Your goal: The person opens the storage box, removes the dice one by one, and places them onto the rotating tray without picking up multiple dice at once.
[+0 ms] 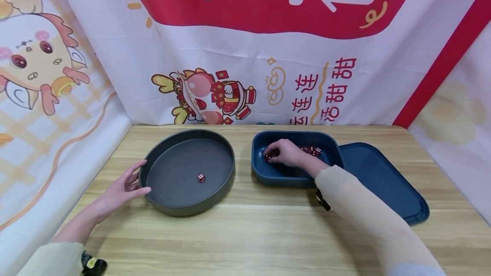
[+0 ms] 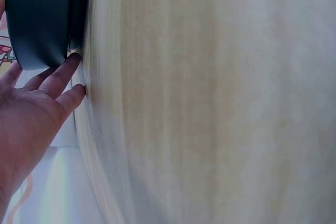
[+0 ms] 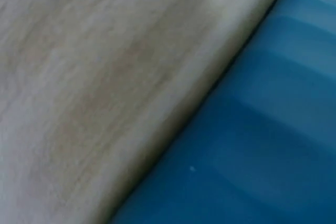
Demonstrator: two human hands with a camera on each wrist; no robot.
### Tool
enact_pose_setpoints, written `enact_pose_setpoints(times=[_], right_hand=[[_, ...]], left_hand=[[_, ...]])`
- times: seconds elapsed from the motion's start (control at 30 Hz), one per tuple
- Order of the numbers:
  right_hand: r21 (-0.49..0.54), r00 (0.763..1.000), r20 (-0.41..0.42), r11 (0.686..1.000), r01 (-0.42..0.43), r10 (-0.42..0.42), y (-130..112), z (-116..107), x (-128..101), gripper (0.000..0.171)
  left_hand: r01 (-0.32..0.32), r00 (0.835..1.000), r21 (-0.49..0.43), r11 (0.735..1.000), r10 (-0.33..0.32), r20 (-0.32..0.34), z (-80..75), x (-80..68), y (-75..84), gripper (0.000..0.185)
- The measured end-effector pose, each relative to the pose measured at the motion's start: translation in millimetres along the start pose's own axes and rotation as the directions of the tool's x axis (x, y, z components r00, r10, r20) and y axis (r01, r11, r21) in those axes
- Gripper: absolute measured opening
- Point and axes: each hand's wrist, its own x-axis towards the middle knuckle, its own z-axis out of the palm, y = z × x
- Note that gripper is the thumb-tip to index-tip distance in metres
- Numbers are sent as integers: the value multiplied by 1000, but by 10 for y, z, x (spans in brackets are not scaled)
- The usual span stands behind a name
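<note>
While lying across the whole lower half of the head view, wooden table (image 1: pixel 268 233), pale and striped, closed in at the back and sides by printed banner cloth (image 1: pixel 245 76) with cartoon figures and red characters. On its left part, round dark grey tray (image 1: pixel 168 205) with a low wall; on its right part, dark blue rectangular box (image 1: pixel 268 176), and just beside that box to the right, flat on the wood, dark blue lid (image 1: pixel 383 182).

Against the outer left wall of the round tray, left hand (image 1: pixel 124 188): fingers straight and spread, tips touching the wall, thumb near the rim, gripping nothing. Same contact seen in the left wrist view, left hand (image 2: pixel 26 114) with fingertips (image 2: pixel 71 64) on the grey wall and the table edge.

Inside the blue box, right hand (image 1: pixel 285 153), reached in from the right, fingers bent downward over the box floor; cannot tell whether pinching a die or only touching. Right wrist view blurred, only wood and a blue surface (image 3: pixel 252 145).

Inside the blue box behind and beside that hand, small heap of red dice (image 1: pixel 312 150). On the floor of the round tray, a little right of its middle and well apart from both hands, single red die (image 1: pixel 201 177) with white spots.
</note>
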Motion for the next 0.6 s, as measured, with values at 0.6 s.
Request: enact_pose_setpoints(times=[0.6], right_hand=[[65, 981, -172, 992, 108, -96, -389, -279, -80, 22]], left_hand=[[10, 1000, -9, 1000, -10, 1, -8, 1, -1, 86]])
